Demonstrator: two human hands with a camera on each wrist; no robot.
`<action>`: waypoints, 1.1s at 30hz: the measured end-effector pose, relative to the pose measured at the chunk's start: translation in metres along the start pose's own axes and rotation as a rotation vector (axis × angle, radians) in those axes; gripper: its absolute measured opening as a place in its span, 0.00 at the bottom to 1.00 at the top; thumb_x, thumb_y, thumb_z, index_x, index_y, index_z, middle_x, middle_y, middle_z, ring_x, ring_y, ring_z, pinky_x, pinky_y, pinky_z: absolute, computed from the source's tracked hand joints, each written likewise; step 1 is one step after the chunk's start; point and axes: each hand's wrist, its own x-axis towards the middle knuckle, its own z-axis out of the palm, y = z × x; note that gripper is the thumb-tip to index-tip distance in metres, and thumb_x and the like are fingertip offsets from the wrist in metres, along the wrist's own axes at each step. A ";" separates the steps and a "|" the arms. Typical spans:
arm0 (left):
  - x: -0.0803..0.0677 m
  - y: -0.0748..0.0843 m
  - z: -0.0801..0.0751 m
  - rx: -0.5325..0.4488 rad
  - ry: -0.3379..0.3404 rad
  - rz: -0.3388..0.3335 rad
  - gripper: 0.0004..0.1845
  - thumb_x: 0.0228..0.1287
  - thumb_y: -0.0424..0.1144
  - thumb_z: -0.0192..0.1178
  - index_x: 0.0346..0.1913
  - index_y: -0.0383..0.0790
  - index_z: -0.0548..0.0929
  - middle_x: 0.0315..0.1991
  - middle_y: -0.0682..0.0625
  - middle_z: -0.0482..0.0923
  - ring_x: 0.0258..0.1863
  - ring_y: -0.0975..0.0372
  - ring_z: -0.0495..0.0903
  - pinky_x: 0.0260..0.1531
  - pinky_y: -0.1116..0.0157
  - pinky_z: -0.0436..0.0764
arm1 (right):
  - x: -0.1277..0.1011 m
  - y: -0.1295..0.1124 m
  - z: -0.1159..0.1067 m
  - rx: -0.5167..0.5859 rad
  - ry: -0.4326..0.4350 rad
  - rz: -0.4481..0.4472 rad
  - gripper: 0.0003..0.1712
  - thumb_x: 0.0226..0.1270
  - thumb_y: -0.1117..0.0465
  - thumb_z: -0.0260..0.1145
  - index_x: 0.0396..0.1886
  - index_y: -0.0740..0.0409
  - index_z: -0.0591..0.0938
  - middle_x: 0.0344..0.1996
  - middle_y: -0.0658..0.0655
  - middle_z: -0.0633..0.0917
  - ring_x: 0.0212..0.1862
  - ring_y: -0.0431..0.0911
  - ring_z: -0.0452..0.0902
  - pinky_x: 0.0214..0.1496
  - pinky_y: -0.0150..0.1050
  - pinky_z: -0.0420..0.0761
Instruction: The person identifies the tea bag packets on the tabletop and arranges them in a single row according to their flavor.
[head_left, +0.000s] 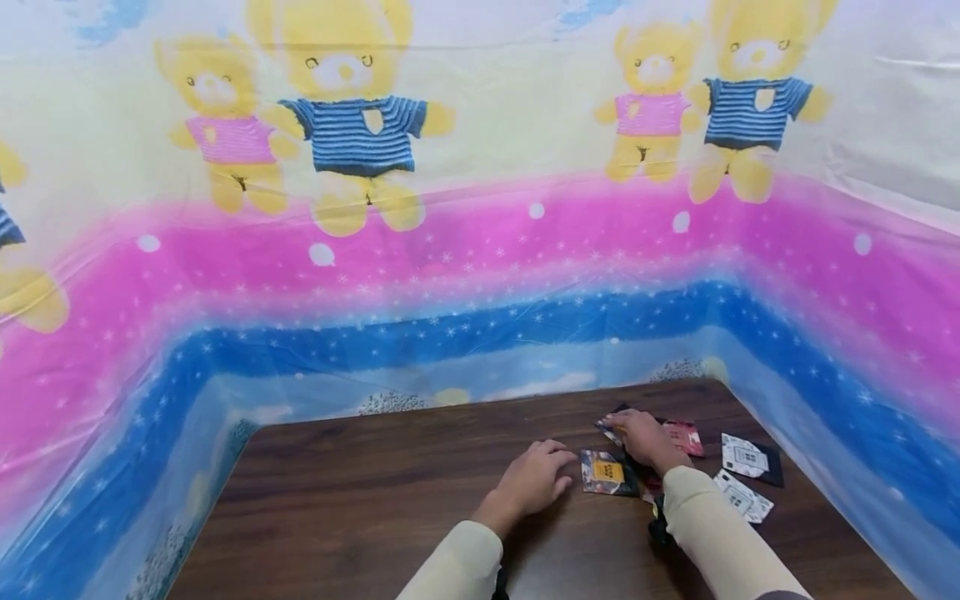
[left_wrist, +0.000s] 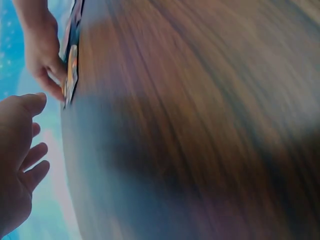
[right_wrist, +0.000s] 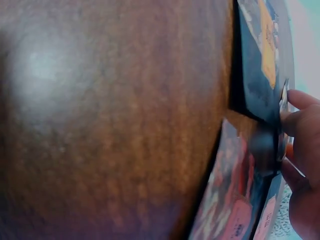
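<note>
At the back right of the table, my right hand (head_left: 651, 437) holds a small flat packet (head_left: 609, 431) with a yellow label, fingers bent over it at its edges. In the right wrist view, my fingers (right_wrist: 299, 122) partly hide this packet. Just in front lies a dark packet with an orange label (head_left: 606, 472). Red packets (head_left: 684, 437) lie beside and beneath the right forearm, partly hidden by it. My left hand (head_left: 534, 479) is left of the orange-labelled packet, apart from it, holding nothing, its fingers loosely spread, as the left wrist view also shows.
Two white-faced packets (head_left: 744, 456) lie at the right side of the brown wooden table (head_left: 360, 500), one with a black part showing. A printed cloth (head_left: 480, 250) with teddy bears hangs around the table's back and sides.
</note>
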 end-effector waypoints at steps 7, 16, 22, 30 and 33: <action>0.018 0.021 0.008 -0.034 0.021 0.043 0.20 0.73 0.46 0.63 0.64 0.49 0.83 0.61 0.54 0.81 0.60 0.62 0.79 0.60 0.66 0.80 | -0.003 -0.001 0.000 0.008 -0.005 0.037 0.21 0.73 0.66 0.64 0.64 0.51 0.84 0.65 0.66 0.80 0.65 0.66 0.75 0.64 0.65 0.75; 0.041 0.054 0.024 -0.037 -0.072 0.006 0.18 0.73 0.48 0.62 0.62 0.55 0.84 0.61 0.58 0.81 0.62 0.65 0.78 0.64 0.67 0.77 | -0.007 -0.008 0.000 0.046 0.033 0.067 0.20 0.73 0.64 0.64 0.62 0.51 0.85 0.61 0.66 0.82 0.61 0.67 0.78 0.60 0.65 0.78; 0.043 0.057 0.037 0.040 -0.077 -0.023 0.10 0.72 0.45 0.63 0.52 0.57 0.89 0.53 0.59 0.85 0.55 0.67 0.82 0.64 0.67 0.77 | -0.007 -0.011 0.004 0.067 0.027 0.118 0.21 0.75 0.63 0.62 0.65 0.48 0.83 0.63 0.65 0.80 0.62 0.67 0.76 0.61 0.66 0.77; 0.048 0.058 0.033 0.022 -0.099 -0.109 0.09 0.71 0.49 0.64 0.49 0.59 0.90 0.51 0.59 0.84 0.47 0.65 0.80 0.50 0.71 0.80 | -0.006 -0.005 0.004 0.065 0.043 0.142 0.21 0.76 0.63 0.61 0.65 0.48 0.82 0.64 0.65 0.80 0.63 0.67 0.74 0.61 0.66 0.76; 0.047 0.059 0.032 0.009 -0.108 -0.122 0.09 0.70 0.49 0.65 0.49 0.59 0.90 0.50 0.59 0.84 0.45 0.65 0.79 0.50 0.71 0.80 | -0.007 -0.005 0.005 0.070 0.041 0.145 0.21 0.76 0.62 0.61 0.65 0.48 0.82 0.64 0.64 0.80 0.63 0.68 0.74 0.62 0.67 0.75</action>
